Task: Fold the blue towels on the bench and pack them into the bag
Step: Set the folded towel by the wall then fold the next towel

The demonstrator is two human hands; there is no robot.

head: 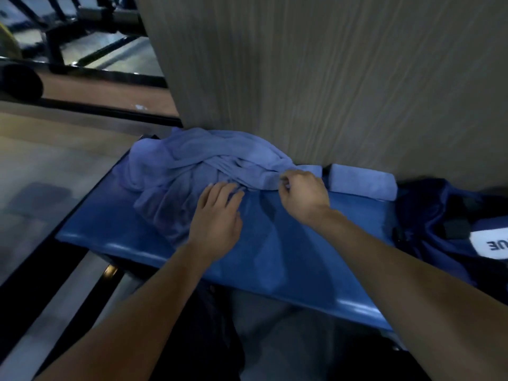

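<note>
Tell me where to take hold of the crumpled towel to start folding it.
Take the crumpled towel by its near right edge, where the right hand already pinches it beside the folded towel. Come from the front of the bench: a wall blocks the back. The left hand lies flat on the cloth and can steady it.

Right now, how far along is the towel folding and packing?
Early on. One folded towel already lies on the bench by the wall, not yet in the bag. In hand: the right hand pinches an edge of the crumpled towel pile, while the left hand rests on it with fingers spread. Left: folding that pile and packing everything; I cannot see inside the bag.
</note>
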